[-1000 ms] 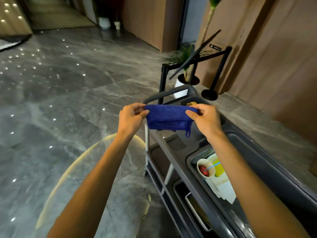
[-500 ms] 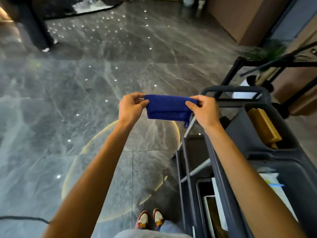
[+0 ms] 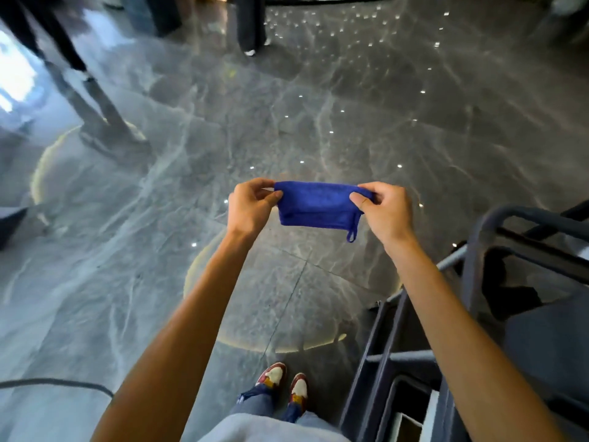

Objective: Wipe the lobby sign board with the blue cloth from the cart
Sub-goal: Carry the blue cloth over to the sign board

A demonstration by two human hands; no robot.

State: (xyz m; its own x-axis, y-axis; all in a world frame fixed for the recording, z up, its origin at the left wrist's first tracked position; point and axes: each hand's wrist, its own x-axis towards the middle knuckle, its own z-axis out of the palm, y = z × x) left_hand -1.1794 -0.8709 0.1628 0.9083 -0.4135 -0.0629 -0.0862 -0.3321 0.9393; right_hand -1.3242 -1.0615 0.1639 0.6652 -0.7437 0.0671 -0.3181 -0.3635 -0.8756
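A folded blue cloth [image 3: 315, 204] with a small hanging loop at its lower right corner is stretched between both hands over the floor. My left hand [image 3: 251, 205] pinches its left edge and my right hand [image 3: 381, 208] pinches its right edge. The dark grey cart [image 3: 497, 282] stands at the lower right, beside my right forearm. No sign board can be made out in this view.
Polished grey marble floor [image 3: 191, 154] with light reflections spreads ahead. Dark stand legs [image 3: 95, 100] rise at the upper left and another dark post [image 3: 251, 23] at top centre. A black cable [image 3: 57, 382] lies at lower left. My shoes [image 3: 283, 382] show below.
The view has swung left, away from the cart, which has slid to the right edge. Both hands still hold the cloth stretched, now over open floor instead of above the cart.
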